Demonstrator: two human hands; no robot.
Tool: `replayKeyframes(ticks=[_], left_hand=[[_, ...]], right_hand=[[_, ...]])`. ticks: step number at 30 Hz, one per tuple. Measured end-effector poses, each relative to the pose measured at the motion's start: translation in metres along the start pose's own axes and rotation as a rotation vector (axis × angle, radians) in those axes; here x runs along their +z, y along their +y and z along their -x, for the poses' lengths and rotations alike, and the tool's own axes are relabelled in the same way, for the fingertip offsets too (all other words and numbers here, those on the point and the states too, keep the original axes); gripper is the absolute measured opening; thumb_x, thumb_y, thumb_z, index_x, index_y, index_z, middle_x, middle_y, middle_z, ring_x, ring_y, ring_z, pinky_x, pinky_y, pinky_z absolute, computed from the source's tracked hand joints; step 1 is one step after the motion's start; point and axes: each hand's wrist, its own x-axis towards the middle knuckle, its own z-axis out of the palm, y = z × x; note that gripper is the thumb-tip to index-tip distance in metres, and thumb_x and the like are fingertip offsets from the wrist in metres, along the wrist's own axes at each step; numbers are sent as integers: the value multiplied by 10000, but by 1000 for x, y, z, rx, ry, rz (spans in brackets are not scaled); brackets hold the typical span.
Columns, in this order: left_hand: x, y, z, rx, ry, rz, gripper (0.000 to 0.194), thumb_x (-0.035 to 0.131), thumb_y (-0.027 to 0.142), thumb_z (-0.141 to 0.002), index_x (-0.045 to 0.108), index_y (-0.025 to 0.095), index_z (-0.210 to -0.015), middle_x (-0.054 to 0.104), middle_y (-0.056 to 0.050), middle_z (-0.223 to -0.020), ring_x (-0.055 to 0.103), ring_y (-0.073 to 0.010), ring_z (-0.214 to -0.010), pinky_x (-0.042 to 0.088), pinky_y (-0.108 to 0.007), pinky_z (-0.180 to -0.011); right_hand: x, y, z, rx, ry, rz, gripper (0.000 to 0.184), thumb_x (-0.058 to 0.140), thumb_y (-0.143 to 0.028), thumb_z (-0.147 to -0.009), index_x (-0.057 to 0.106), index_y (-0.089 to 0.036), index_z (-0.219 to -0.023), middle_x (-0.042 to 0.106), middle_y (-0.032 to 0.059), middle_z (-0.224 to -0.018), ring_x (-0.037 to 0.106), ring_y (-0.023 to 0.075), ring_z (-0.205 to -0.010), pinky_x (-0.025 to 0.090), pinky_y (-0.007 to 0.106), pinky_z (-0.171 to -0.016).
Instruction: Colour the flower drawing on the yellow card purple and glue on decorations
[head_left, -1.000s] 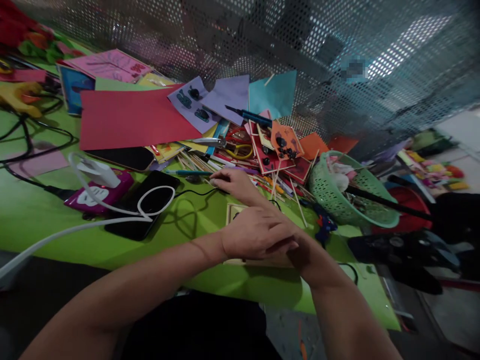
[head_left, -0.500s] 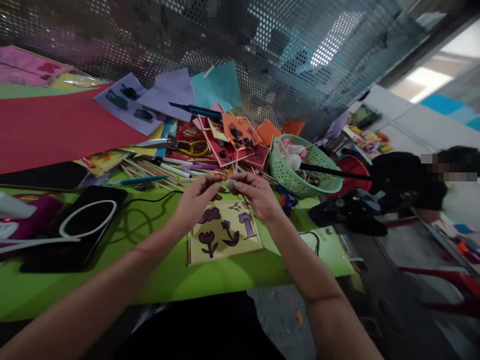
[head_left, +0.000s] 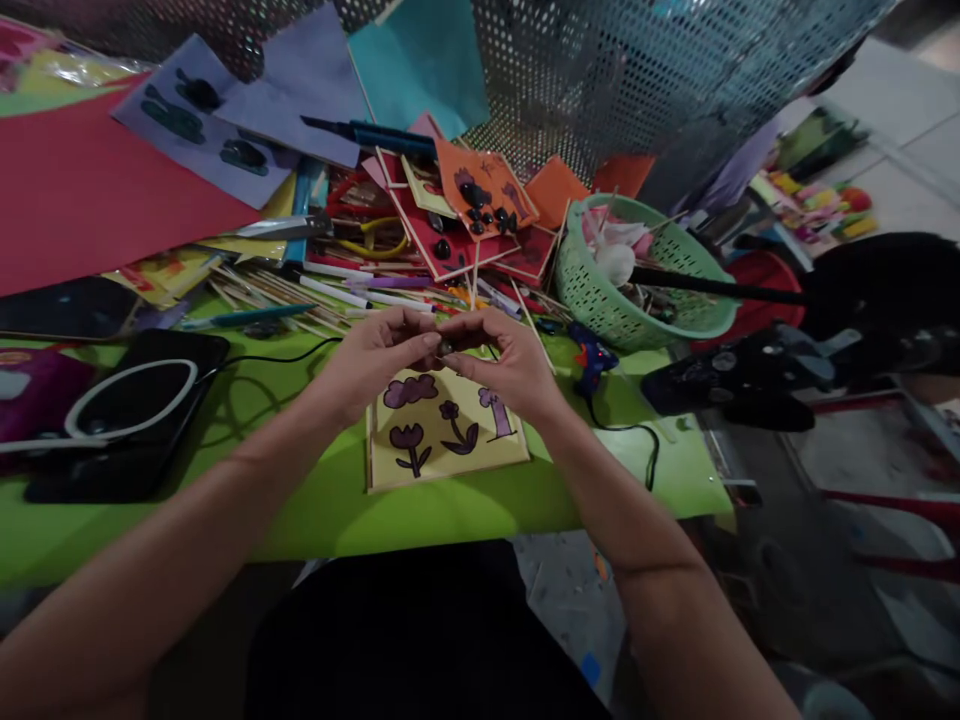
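Note:
A small rounded pebble [head_left: 447, 348], darkish and partly hidden by fingers, is pinched between my two hands. My left hand [head_left: 379, 362] comes in from the left with thumb and fingertips closed at the pebble. From the other side, my right hand [head_left: 504, 362] grips it with bent fingers and thumb. Just below them lies a yellow card [head_left: 442, 470] edged with thin sticks. Purple drawings of a cloud, flowers and a tree cover it, and my hands overlap its top edge.
Pens, sticks [head_left: 262, 300] and scissors [head_left: 277, 228] crowd the table behind my hands. A green basket [head_left: 645, 320] stands right, near a blue glue gun [head_left: 592, 358] with a cord. A black tablet-like slab [head_left: 142, 450] lies left. Orange and red cards [head_left: 487, 190] carry dark stones.
The view has tilted down and moved closer. The pebble showed pale grey at my right fingertips before; now it looks darker and sits deeper between both hands.

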Motion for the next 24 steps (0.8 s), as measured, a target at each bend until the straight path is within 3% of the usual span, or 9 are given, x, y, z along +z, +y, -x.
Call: replayKeyframes(ticks=[7, 13, 17, 20, 24], left_hand=[[-2, 4, 0, -14, -51, -27, 307, 886, 286, -737, 695, 165, -945, 741, -30, -882, 700, -158, -753, 605, -323, -752], [-9, 3, -3, -70, -107, -123, 287, 829, 277, -823, 694, 177, -1056, 764, -54, -831, 729, -199, -716, 593, -345, -693], [-16, 8, -7, 50, -10, -252, 150, 765, 257, -914, 694, 188, -1027, 781, -64, -853, 741, -206, -804, 591, -366, -764], [-19, 14, -8, 114, 58, -264, 50, 728, 206, -949, 688, 191, -974, 765, -53, -822, 718, -183, -788, 584, -365, -763], [-19, 17, -7, 151, 89, -237, 59, 733, 150, -937, 692, 181, -966, 755, -33, -798, 711, -158, -778, 576, -342, -749]], right_hand=[[-4, 3, 0, -18, -30, 82, 254, 827, -341, -891, 765, -220, -1105, 793, 49, -1112, 728, 197, -995, 599, 378, -924], [-8, -11, 2, 1, -45, 295, 154, 813, -303, -901, 803, -256, -1048, 789, 47, -1082, 717, 244, -1027, 572, 444, -986], [-15, -14, 18, 31, -124, 379, 144, 812, -311, -915, 810, -270, -1053, 794, 57, -1084, 716, 270, -1043, 558, 464, -986], [-16, -5, 36, 67, -189, 416, 143, 796, -277, -923, 793, -259, -1065, 793, 63, -1076, 726, 257, -1017, 561, 414, -912], [-10, 9, 51, 44, -243, 504, 146, 785, -246, -917, 775, -250, -1062, 784, 63, -1062, 718, 249, -1018, 543, 387, -908]])
